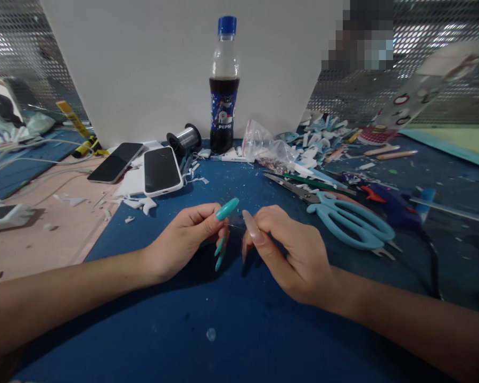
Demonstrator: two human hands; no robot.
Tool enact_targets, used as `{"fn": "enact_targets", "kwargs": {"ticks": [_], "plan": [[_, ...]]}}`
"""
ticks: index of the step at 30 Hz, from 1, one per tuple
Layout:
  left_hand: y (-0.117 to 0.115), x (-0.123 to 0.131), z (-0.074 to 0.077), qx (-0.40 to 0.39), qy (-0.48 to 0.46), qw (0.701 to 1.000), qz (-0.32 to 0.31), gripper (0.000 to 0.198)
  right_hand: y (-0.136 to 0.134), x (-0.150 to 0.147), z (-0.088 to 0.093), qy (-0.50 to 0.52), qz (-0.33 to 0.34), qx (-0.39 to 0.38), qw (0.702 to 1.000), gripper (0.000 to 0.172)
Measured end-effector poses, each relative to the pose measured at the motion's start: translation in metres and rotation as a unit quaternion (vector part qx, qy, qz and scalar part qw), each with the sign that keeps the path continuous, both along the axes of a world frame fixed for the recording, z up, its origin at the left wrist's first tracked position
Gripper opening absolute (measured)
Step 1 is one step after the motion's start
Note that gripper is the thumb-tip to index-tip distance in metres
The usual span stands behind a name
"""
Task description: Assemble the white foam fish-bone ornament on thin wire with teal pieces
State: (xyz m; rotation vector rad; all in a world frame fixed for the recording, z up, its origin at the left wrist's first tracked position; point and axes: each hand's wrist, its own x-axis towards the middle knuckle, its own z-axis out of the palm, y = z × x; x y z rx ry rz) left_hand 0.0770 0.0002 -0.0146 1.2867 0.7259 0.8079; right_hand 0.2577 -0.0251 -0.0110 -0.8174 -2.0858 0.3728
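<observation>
Over the blue mat, my left hand pinches thumb against fingers; its long nails are teal. A thin clear strand runs from that pinch across the small gap to my right hand. The right hand is also closed in a pinch, with long pale pink nails. A tiny teal speck shows near the strand, too small to name. The fingertips of the two hands are close but apart. Blue-handled scissors lie to the right of my right hand, blades pointing back and left.
Behind my hands stand a cola bottle and a spool of line. Two phones lie at the left. A plastic bag, a pile of scraps and a blue glue gun are at the right. A white board stands at the back.
</observation>
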Motion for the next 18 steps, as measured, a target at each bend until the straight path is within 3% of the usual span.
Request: {"fn": "enact_targets", "kwargs": {"ticks": [18], "plan": [[-0.0001,-0.0001,0.0009,0.012,0.011,1.0,-0.001,0.032,-0.0001,-0.0001,0.001,-0.01,0.0,0.009,1.0,0.024]]}}
